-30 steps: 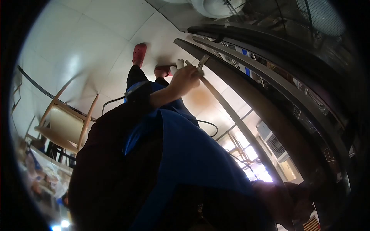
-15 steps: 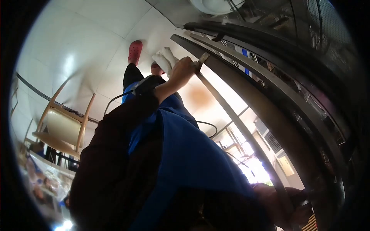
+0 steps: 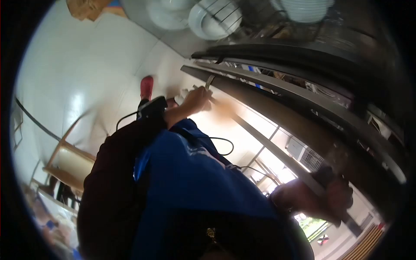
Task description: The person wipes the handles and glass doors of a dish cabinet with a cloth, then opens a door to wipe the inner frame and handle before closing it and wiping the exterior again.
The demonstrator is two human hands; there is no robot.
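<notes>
A long metal bar handle (image 3: pixel 271 145) runs along the front of a dark-framed cabinet door (image 3: pixel 255 102). My left hand (image 3: pixel 197 100) is closed round its upper-left end, right at the metal bracket (image 3: pixel 209 81). A crumpled white cloth (image 3: pixel 183 95) shows beside this hand, partly behind it. Farther down the same bar, at lower right, my right hand (image 3: pixel 336 197) is closed around the handle, in shadow. My dark sleeves and blue apron (image 3: pixel 195 182) fill the middle of the view.
White bowls (image 3: pixel 214 19) and ribbed white crockery (image 3: pixel 303 9) stand on wire racks behind the cabinet front. A wooden chair (image 3: pixel 71 162) is at left on the pale tiled floor (image 3: pixel 104 56). One red clog (image 3: pixel 147 86) shows. A cardboard box (image 3: pixel 86 8) lies at top left.
The view has tilted, bringing more bowls and the cardboard box into sight. The left hand stays at the bracket end; the right hand remains on the bar and shows more fully.
</notes>
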